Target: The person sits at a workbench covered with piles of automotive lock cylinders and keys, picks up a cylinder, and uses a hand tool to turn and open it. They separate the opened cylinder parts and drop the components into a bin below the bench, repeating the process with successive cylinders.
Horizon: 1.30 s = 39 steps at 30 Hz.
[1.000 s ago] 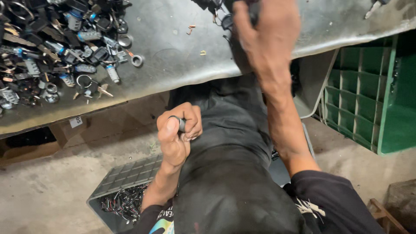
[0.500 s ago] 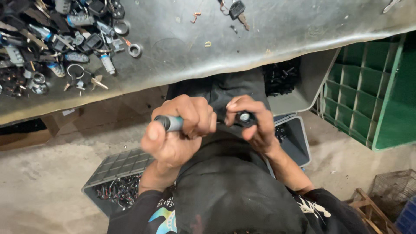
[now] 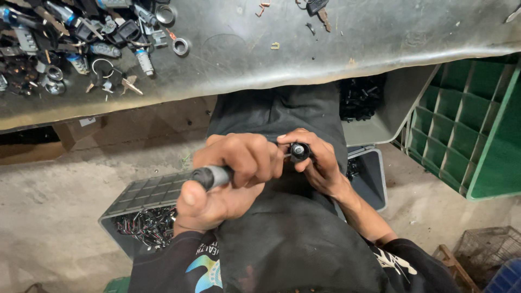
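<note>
The left hand has its grip wrapped tight round the grey handle of a screwdriver, held over the lap below the bench. The tool's long axis lies nearly level, its tip pointing right into a small black cylinder lock. The right hand pinches that lock in a narrow grip, its round face turned upward.

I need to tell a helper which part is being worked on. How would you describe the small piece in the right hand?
Below the grey workbench edge, over the person's lap, the right hand pinches a small black cylinder. Unlike the loose parts on the bench, its round end faces up with a shiny metal centre, met by the grey-handled tool in the left hand.
</note>
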{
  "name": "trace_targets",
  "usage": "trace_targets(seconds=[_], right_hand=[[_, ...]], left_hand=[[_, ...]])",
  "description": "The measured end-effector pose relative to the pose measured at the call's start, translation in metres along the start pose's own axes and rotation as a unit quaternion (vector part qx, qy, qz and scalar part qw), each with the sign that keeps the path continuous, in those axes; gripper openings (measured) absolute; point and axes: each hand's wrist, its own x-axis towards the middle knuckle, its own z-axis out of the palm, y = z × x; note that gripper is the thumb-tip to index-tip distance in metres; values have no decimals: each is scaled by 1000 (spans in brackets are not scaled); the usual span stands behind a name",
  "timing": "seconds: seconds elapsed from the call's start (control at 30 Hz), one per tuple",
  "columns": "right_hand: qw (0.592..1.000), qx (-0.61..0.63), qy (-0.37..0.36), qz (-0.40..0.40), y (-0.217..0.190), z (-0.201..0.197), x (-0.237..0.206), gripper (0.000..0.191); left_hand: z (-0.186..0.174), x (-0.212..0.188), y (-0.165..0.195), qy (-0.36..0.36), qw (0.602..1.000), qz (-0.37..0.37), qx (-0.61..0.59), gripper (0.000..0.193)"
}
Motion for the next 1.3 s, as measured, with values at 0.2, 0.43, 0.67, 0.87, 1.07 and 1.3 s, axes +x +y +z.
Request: trace_targets(seconds=[0.2, 0.43, 0.67, 0.87, 1.07, 1.3], right_hand=[[999, -36, 2, 0, 14, -1, -16, 57], [1000, 13, -6, 25, 33, -1, -34, 41], [1000, 12, -17, -11, 32, -1, -32, 44], [994, -20, -10, -107, 30, -1, -23, 44], [997, -71, -32, -23, 34, -10, -29, 44], [994, -88, -65, -14, 53, 3, -53, 41]], left_hand=[[5, 4, -29, -6, 996, 84, -27, 73], [1, 8, -50, -7, 992, 124, 10, 67], [0, 8, -52, -11, 993, 116, 18, 69], [-2, 3, -55, 3, 993, 118, 13, 70], [5, 9, -66, 17, 972, 231, -26, 68], [-16, 5, -66, 13, 998, -42, 44, 59]])
